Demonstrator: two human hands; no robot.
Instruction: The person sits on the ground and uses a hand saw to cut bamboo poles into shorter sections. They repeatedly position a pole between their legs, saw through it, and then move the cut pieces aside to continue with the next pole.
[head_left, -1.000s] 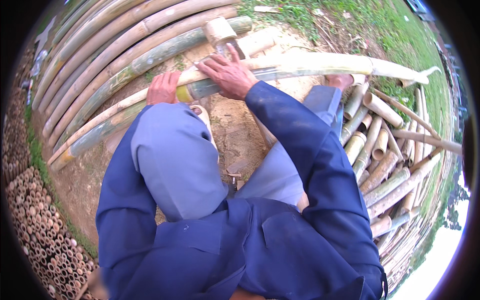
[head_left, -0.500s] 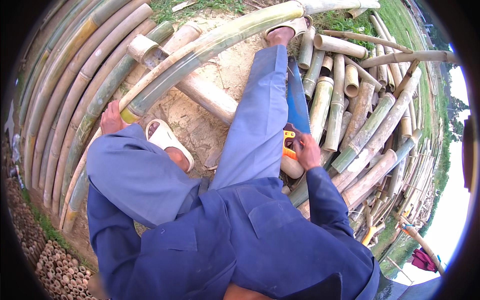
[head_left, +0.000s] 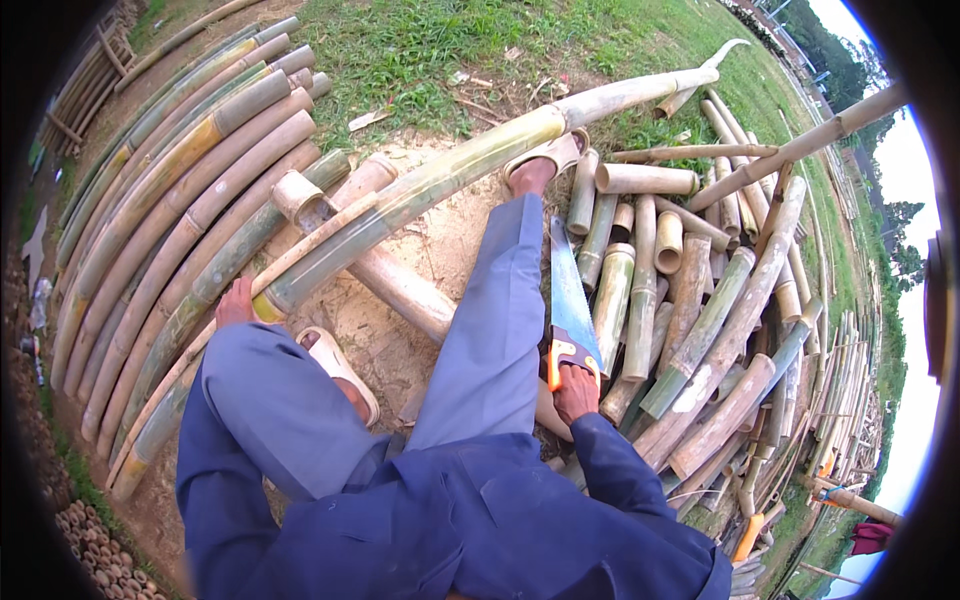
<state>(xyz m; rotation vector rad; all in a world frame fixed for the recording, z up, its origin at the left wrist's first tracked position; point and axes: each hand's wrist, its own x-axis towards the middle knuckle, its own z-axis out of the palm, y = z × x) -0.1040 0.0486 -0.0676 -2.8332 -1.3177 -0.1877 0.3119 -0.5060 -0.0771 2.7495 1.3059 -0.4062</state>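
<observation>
View down past a seated person in a dark blue jacket. The right hand (head_left: pixel 576 393), near and right of centre, is wrapped round the orange-and-dark handle of a handsaw (head_left: pixel 570 290). The saw's blade points away to the far side, between the right trouser leg (head_left: pixel 490 290) and a pile of cut bamboo lengths (head_left: pixel 690 310) on the right.

1 second ago both hands lay on the green-and-yellow bamboo pole (head_left: pixel 450 175). Now the right hand has left it for the saw, so the tool is in hand and only the left hand (head_left: pixel 236 302) remains at the pole.

That left hand is by the pole's near-left end, its fingers over a pale bamboo strip (head_left: pixel 318 240) running along the pole's left side. The knee hides part of it, so I cannot tell how tightly it is closed.

The pole slants from near left to far right, passing over a bamboo log (head_left: pixel 405 290). The blade is apart from it. 1 cream sandal (head_left: pixel 322 348) shows just beside the near end; farther left, bamboo poles (head_left: pixel 200 200) lie in a row.
</observation>
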